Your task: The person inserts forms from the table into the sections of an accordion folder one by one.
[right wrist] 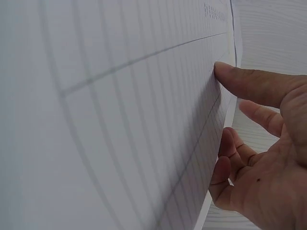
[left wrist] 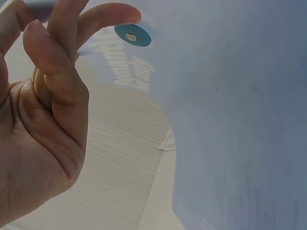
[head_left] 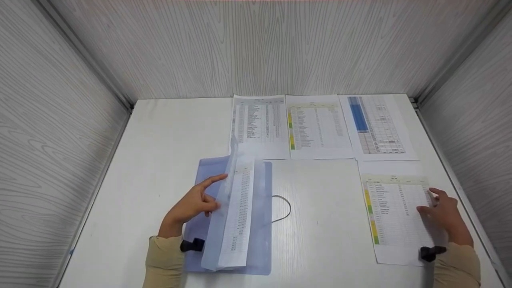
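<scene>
A white bench (head_left: 160, 160) fills the space between grey wood-grain walls (head_left: 60, 120), and papers are spread over its right half. A translucent blue folder (head_left: 264, 224) lies open on the near left part of the bench, with its front flap (head_left: 218, 224) raised on edge and a printed sheet (head_left: 238, 216) standing against it. Along the far edge three printed tables lie side by side: a grey sheet (head_left: 259, 126), a sheet with a yellow and green margin (head_left: 318, 126) and a sheet with a blue column (head_left: 378, 126). A fourth sheet with a yellow and green margin (head_left: 394, 216) lies near the right edge, apart from the row. The left hand (head_left: 194, 204) props the raised flap, forefinger stretched along it and the other fingers loosely bent, its grip closed round nothing; the left wrist view shows the folder's round blue button (left wrist: 133, 35) just past the fingertips. The right hand (head_left: 446, 214) rests on the right edge of the fourth sheet, and the right wrist view shows the thumb (right wrist: 249, 86) pressing on the paper with the fingers curled under its edge, a pinching grip. A thin dark elastic loop (head_left: 285, 208) lies on the bench beside the folder.
</scene>
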Available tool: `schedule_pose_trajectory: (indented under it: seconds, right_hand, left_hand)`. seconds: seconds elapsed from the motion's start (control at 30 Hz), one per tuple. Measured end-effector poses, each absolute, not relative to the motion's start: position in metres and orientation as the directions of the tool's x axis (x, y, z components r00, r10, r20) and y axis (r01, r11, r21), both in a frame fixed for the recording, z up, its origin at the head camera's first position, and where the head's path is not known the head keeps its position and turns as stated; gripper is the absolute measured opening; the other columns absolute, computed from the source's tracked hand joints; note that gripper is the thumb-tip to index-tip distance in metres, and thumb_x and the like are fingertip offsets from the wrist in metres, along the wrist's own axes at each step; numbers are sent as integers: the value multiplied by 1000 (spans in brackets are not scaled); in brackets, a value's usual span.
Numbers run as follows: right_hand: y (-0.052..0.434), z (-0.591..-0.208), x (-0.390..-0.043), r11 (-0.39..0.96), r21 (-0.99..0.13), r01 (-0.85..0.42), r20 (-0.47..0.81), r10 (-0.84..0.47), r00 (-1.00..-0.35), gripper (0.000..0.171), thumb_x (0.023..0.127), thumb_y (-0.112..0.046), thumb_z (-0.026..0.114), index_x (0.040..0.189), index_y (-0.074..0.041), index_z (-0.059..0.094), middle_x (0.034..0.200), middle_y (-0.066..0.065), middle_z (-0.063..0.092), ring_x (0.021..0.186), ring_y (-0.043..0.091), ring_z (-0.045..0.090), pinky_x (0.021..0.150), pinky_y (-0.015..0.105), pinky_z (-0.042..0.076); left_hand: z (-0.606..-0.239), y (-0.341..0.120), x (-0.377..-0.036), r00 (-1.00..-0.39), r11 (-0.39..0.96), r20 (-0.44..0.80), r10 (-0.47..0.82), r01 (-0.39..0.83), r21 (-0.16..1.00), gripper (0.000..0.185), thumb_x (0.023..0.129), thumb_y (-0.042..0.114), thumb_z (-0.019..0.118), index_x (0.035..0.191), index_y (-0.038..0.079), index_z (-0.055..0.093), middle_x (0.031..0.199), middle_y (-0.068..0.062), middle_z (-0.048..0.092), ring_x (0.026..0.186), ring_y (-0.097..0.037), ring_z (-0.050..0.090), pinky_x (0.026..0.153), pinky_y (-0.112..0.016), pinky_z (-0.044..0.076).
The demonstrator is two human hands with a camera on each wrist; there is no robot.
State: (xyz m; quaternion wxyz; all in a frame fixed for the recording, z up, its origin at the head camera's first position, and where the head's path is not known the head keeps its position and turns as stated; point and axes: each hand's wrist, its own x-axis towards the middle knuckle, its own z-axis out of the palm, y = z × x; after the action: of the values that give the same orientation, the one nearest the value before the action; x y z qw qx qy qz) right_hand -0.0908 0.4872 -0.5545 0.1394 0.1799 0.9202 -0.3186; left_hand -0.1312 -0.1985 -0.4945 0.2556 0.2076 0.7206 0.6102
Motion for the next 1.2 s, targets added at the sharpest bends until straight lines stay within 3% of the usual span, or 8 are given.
schedule_pose_trajectory:
  seconds: [0.2,0.5,0.77,1.2]
  right_hand:
    - [488,-556,-90,745,-522,415,-361,249,-899,89,89,-24,67,149,10,11,137,48,21,124,62,26,100,67,28]
    - [483,-553,-83,772,-397,497,-360,367,-858,100,85,-48,68,145,13,16,135,47,21,124,66,18,99,68,26]
    - [486,-554,-84,715,-426,554,-422,384,-821,102,86,-43,69,148,11,9,138,49,14,123,60,26,101,65,30]
    - [489,-558,-85,692,-428,582,-453,393,-800,102,86,-47,67,149,10,11,141,44,24,126,56,32,100,63,33]
  left_hand:
    - [-496,-198,-132,-781,164,-106,616,-4,986,75,87,-1,62,152,7,25,51,9,42,47,-5,44,51,-20,43]
    - [-494,-198,-131,-784,170,-122,608,-21,985,75,86,-1,61,152,8,26,49,7,37,47,-5,41,51,-21,42]
    - [-493,-198,-131,-789,173,-126,601,-25,985,75,86,0,63,152,7,27,50,6,40,47,-5,42,51,-20,42]
    - [-496,-199,-132,-790,180,-116,602,-7,984,74,85,-3,61,151,8,29,50,9,39,46,-5,42,51,-21,42]
